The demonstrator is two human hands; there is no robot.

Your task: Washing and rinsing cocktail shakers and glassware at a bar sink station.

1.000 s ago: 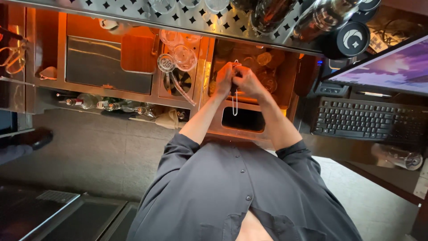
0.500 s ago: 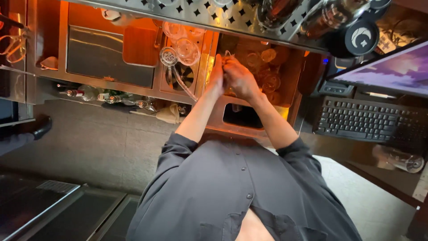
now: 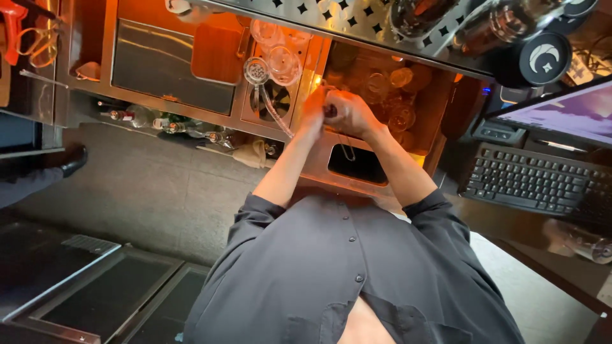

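- The hands meet above the sink.
- Glasses stand left of the hands; more glasses lie right of them.
- Bottles line the floor edge, further left.
- A keyboard sits right of the sink, below a screen.

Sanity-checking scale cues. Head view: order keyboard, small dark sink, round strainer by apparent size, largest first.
1. Keyboard, largest; partly cut off at the right edge.
2. Small dark sink, below the right hand and left hand.
3. Round strainer, smallest.
Depths differ, so this holds for apparent size only.
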